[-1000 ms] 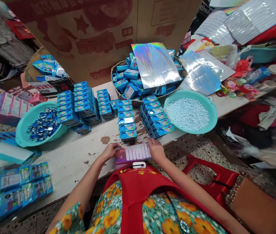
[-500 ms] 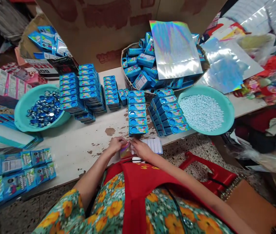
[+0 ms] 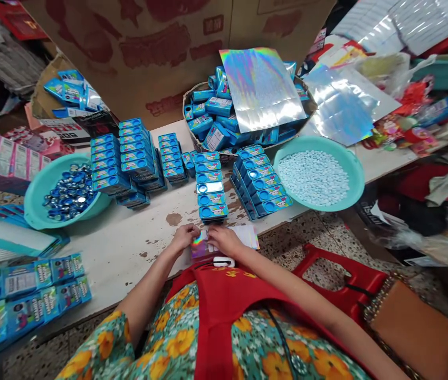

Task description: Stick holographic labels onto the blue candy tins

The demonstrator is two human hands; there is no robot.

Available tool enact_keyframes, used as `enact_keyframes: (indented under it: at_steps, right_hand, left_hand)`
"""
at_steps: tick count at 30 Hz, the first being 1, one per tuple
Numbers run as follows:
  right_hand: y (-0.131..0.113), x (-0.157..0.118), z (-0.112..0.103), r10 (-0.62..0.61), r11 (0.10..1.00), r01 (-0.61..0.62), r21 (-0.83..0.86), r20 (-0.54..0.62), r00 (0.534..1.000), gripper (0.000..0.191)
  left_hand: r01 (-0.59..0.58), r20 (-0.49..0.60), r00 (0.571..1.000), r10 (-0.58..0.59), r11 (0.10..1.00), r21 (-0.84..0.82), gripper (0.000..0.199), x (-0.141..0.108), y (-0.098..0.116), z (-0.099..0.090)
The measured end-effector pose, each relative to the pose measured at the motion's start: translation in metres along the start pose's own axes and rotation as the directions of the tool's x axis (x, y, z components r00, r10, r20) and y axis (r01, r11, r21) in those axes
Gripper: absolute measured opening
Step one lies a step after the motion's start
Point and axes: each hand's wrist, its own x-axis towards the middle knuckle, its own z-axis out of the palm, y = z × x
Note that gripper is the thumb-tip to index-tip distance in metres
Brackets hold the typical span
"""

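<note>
A shiny holographic sheet [image 3: 199,249] lies at the table's front edge, close to my red apron. My left hand [image 3: 185,237] has its fingers pinched together at the sheet's upper left corner. Just right of it, my right hand [image 3: 224,240] rests over the sheet with curled fingertips; what they grip is too small to make out. From under the right hand a white sheet with strip-like lines [image 3: 249,236] sticks out. Directly beyond my hands stands a row of blue candy boxes [image 3: 212,212], each with a round recess on top.
A turquoise basin [image 3: 356,182] of pale blue candies stands right, another basin [image 3: 34,203] with blue wrapped candies left. More boxes are stacked between [image 3: 139,158]. Behind them, a carton [image 3: 190,113] of blue boxes bears a large holographic sheet [image 3: 263,89]. A red stool [image 3: 366,285] stands at right.
My hands have moved slightly apart, uncovering more of the holographic sheet between them. The camera view has shifted a little, so the table's things appear displaced.
</note>
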Motion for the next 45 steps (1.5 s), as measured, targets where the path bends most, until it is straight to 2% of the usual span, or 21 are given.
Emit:
enact_keyframes:
  at_steps: [2, 5, 7, 9, 10, 12, 14, 16, 18, 21, 23, 26, 27, 29, 31, 34, 35, 37, 40, 42, 45]
  right_hand:
    - [-0.006, -0.003, -0.011, -0.023, 1.0, 0.023, 0.015, -0.003, 1.0, 0.01]
    - [-0.021, -0.019, -0.046, -0.041, 0.996, 0.045, 0.08, -0.05, 0.998, 0.007]
    - [-0.033, -0.032, -0.075, -0.007, 0.987, 0.02, 0.157, -0.083, 0.996, 0.004]
    - [-0.045, -0.043, -0.103, 0.037, 0.962, -0.006, 0.274, -0.106, 0.994, 0.005]
    - [-0.051, -0.047, -0.114, 0.057, 0.942, -0.013, 0.336, -0.122, 0.991, 0.006]
    - [-0.059, -0.049, -0.13, 0.093, 0.898, -0.017, 0.439, -0.153, 0.984, 0.008]
    - [-0.065, -0.046, -0.138, 0.123, 0.855, -0.018, 0.519, -0.168, 0.978, 0.009]
    - [-0.068, -0.04, -0.14, 0.153, 0.815, -0.03, 0.579, -0.165, 0.974, 0.01]
    - [-0.067, -0.035, -0.14, 0.19, 0.791, -0.05, 0.61, -0.167, 0.968, 0.011]
    - [-0.065, -0.031, -0.14, 0.25, 0.764, -0.08, 0.64, -0.18, 0.951, 0.012]
    - [-0.065, -0.03, -0.143, 0.28, 0.731, -0.093, 0.676, -0.173, 0.944, 0.013]
    - [-0.069, -0.03, -0.149, 0.301, 0.683, -0.1, 0.723, -0.154, 0.941, 0.014]
    - [-0.071, -0.03, -0.151, 0.301, 0.675, -0.1, 0.731, -0.149, 0.942, 0.014]
    - [-0.076, -0.031, -0.155, 0.294, 0.668, -0.095, 0.738, -0.146, 0.945, 0.014]
    - [-0.08, -0.032, -0.156, 0.289, 0.667, -0.086, 0.74, -0.15, 0.945, 0.013]
    - [-0.081, -0.031, -0.15, 0.298, 0.66, -0.093, 0.745, -0.146, 0.943, 0.013]
    - [-0.08, -0.03, -0.145, 0.312, 0.657, -0.108, 0.747, -0.139, 0.94, 0.013]
    - [-0.075, -0.025, -0.134, 0.369, 0.668, -0.147, 0.73, -0.154, 0.917, 0.014]
    - [-0.062, -0.014, -0.117, 0.466, 0.756, -0.199, 0.623, -0.299, 0.833, 0.012]
    - [-0.054, -0.004, -0.108, 0.481, 0.819, -0.239, 0.522, -0.396, 0.782, 0.011]
    - [-0.045, 0.009, -0.101, 0.475, 0.861, -0.295, 0.413, -0.452, 0.755, 0.01]
  left_hand:
    - [0.001, -0.029, 1.0, 0.002, 0.995, 0.099, 0.015, 0.002, 0.0, 0.001]
    - [-0.053, -0.102, 0.991, 0.083, 0.96, 0.274, 0.015, -0.006, 0.007, -0.003]
    - [-0.16, -0.173, 0.96, 0.219, 0.94, 0.302, 0.019, -0.024, 0.022, -0.011]
    - [-0.329, -0.196, 0.905, 0.377, 0.914, 0.238, 0.026, -0.05, 0.046, -0.02]
    - [-0.417, -0.164, 0.88, 0.445, 0.891, 0.18, 0.029, -0.063, 0.06, -0.024]
    - [-0.553, 0.017, 0.832, 0.555, 0.825, 0.114, 0.041, -0.084, 0.088, -0.029]
    - [-0.556, 0.164, 0.825, 0.541, 0.829, 0.062, 0.035, -0.093, 0.109, -0.029]
    - [-0.487, 0.23, 0.85, 0.474, 0.874, -0.002, 0.024, -0.092, 0.12, -0.028]
    - [-0.413, 0.242, 0.874, 0.421, 0.907, -0.088, 0.025, -0.087, 0.121, -0.029]
    - [-0.362, 0.161, 0.9, 0.405, 0.9, -0.241, 0.024, -0.081, 0.117, -0.034]
    - [-0.384, 0.075, 0.902, 0.425, 0.87, -0.31, 0.026, -0.081, 0.117, -0.039]
    - [-0.478, 0.003, 0.867, 0.499, 0.832, -0.281, 0.049, -0.086, 0.123, -0.042]
    - [-0.493, 0.011, 0.859, 0.512, 0.832, -0.254, 0.056, -0.087, 0.127, -0.042]
    - [-0.453, 0.076, 0.873, 0.481, 0.859, -0.24, 0.058, -0.089, 0.134, -0.04]
    - [-0.342, 0.183, 0.895, 0.408, 0.888, -0.306, 0.046, -0.09, 0.138, -0.036]
    - [-0.168, 0.323, 0.89, 0.32, 0.892, -0.42, 0.033, -0.088, 0.139, -0.031]
    - [-0.126, 0.337, 0.896, 0.29, 0.893, -0.433, 0.03, -0.087, 0.138, -0.031]
    - [-0.092, 0.298, 0.925, 0.234, 0.901, -0.424, 0.025, -0.085, 0.136, -0.03]
    - [-0.18, 0.148, 0.96, 0.238, 0.928, -0.326, 0.019, -0.078, 0.133, -0.033]
    - [-0.254, 0.086, 0.956, 0.281, 0.937, -0.24, 0.017, -0.071, 0.132, -0.035]
    - [-0.348, 0.03, 0.936, 0.351, 0.934, -0.082, 0.017, -0.059, 0.13, -0.037]
